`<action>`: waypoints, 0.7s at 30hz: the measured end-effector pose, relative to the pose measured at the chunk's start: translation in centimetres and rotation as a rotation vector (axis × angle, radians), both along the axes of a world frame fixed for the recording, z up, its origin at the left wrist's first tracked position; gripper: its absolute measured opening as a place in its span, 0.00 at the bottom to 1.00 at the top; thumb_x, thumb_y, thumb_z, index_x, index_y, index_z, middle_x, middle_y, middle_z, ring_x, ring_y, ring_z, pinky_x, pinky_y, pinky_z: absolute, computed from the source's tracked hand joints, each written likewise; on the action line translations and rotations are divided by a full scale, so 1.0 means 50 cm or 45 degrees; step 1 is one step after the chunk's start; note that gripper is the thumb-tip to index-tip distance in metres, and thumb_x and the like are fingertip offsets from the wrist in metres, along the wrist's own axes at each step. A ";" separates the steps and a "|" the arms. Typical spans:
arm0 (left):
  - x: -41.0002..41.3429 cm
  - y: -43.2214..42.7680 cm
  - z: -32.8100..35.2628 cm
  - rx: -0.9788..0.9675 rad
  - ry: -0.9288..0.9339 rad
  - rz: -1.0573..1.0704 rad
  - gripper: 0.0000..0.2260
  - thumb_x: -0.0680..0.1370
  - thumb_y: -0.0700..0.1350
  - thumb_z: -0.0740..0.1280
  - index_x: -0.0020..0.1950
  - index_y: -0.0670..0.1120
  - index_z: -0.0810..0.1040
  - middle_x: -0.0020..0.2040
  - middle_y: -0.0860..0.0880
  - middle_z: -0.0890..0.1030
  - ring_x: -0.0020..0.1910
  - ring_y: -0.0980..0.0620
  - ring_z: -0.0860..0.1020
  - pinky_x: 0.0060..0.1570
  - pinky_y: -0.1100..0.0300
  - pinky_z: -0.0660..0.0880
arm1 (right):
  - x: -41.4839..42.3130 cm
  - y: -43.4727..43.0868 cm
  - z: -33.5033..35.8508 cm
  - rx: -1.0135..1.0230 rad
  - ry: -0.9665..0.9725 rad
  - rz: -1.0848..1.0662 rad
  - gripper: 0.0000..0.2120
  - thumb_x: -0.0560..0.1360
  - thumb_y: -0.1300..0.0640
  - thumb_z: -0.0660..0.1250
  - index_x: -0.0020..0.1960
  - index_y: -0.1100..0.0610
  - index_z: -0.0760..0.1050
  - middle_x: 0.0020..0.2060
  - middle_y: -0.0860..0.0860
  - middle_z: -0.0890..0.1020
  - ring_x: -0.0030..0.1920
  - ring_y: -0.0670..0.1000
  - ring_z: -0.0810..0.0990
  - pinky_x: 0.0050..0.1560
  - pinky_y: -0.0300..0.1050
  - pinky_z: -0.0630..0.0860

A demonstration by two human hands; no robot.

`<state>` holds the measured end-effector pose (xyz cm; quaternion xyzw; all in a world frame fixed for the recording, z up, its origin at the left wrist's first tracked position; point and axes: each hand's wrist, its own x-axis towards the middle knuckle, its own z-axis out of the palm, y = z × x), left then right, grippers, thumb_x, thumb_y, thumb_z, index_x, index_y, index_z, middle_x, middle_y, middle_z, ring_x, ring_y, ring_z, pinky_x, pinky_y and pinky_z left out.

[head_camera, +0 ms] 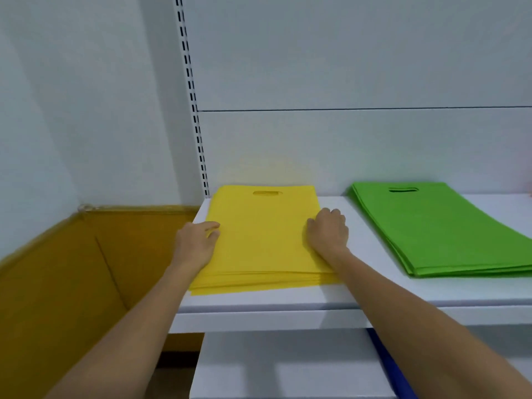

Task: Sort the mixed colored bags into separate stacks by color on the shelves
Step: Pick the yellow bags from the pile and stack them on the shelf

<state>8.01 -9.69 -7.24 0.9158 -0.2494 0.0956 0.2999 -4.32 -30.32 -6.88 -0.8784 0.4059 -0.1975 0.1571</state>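
Flat-fingered, the left hand [198, 243] touched the left edge of the yellow bag stack [262, 240]. The right hand [326, 231] curled at its right edge, and whether it pinched was unclear. The stack lay between them on the shelf [359, 295], its long axis running away from the person.

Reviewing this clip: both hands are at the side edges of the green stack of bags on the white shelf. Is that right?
Not quite. The head view shows the left hand and right hand at the side edges of the yellow stack, not the green stack, which lies untouched farther right on the same white shelf.
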 end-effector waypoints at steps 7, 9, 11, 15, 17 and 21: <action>0.008 0.002 -0.011 -0.299 -0.035 0.034 0.13 0.76 0.39 0.67 0.60 0.45 0.78 0.56 0.40 0.78 0.54 0.42 0.76 0.54 0.53 0.69 | 0.005 -0.002 0.007 -0.023 -0.190 -0.017 0.13 0.79 0.54 0.59 0.58 0.64 0.69 0.56 0.59 0.74 0.58 0.60 0.73 0.52 0.50 0.69; 0.010 0.001 -0.012 -0.355 -0.031 0.035 0.14 0.75 0.39 0.68 0.60 0.43 0.77 0.55 0.40 0.79 0.54 0.42 0.76 0.54 0.52 0.71 | 0.002 -0.002 0.008 -0.069 -0.181 -0.025 0.12 0.79 0.55 0.59 0.57 0.63 0.69 0.55 0.59 0.75 0.57 0.60 0.73 0.50 0.50 0.69; 0.008 0.001 -0.013 -0.395 0.005 0.049 0.15 0.75 0.39 0.68 0.61 0.42 0.75 0.55 0.41 0.79 0.54 0.43 0.76 0.54 0.52 0.72 | 0.001 0.000 0.007 -0.150 -0.155 -0.028 0.11 0.79 0.55 0.58 0.57 0.62 0.69 0.55 0.58 0.76 0.56 0.61 0.74 0.48 0.50 0.69; 0.004 0.004 -0.009 -0.492 0.161 0.136 0.16 0.76 0.44 0.67 0.62 0.39 0.73 0.52 0.40 0.80 0.55 0.42 0.76 0.53 0.53 0.70 | 0.002 0.002 0.005 -0.255 -0.137 -0.051 0.10 0.80 0.57 0.57 0.56 0.62 0.70 0.54 0.58 0.77 0.56 0.60 0.74 0.45 0.48 0.67; 0.004 0.006 -0.009 -0.505 0.212 0.168 0.16 0.76 0.45 0.67 0.61 0.39 0.73 0.51 0.40 0.80 0.56 0.43 0.75 0.52 0.54 0.69 | 0.002 0.003 0.003 -0.307 -0.139 -0.046 0.11 0.79 0.59 0.57 0.58 0.62 0.72 0.57 0.58 0.75 0.57 0.60 0.73 0.48 0.49 0.66; 0.006 0.005 -0.009 -0.470 0.227 0.164 0.16 0.76 0.44 0.68 0.61 0.40 0.74 0.53 0.41 0.80 0.55 0.43 0.75 0.51 0.55 0.70 | 0.005 0.003 0.000 -0.349 -0.174 -0.029 0.11 0.78 0.62 0.58 0.57 0.63 0.75 0.55 0.59 0.74 0.56 0.60 0.72 0.50 0.50 0.66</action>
